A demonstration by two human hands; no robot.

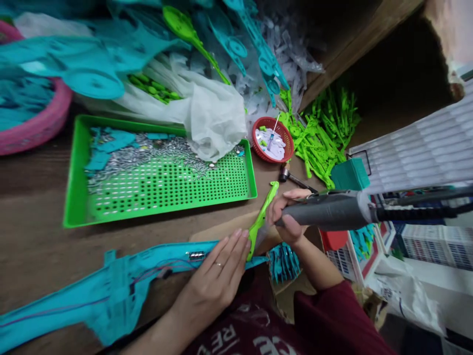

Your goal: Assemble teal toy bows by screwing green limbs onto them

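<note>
1. The brown surface [37, 197] is spread beneath the work.
2. On it, a long blue piece [118, 276] is laid near the wearer, running in from the left edge.
3. A perforated green tray [166, 197] is set just beyond it; small metal parts [155, 155] are heaped inside, and a white plastic bag [218, 118] is draped over its far rim.
4. A pink basket [62, 116] is cut off by the left edge.
5. A grey tool [325, 214] is grasped in the right grip [290, 212], fingers wrapped around it; its tip is hidden.
6. The left grip [223, 268] is laid with fingers extended together over a lime-green piece [261, 219]; whether it is clenched underneath cannot be told.
7. A red basket [261, 150] is filled with white pieces [278, 146], with a screwdriver [271, 140] stood among them.
8. The lime-green piece is slanted between both grips, its lower end at the long blue piece's right end.
9. A hammer [300, 183] is placed just beside the red basket.
</note>
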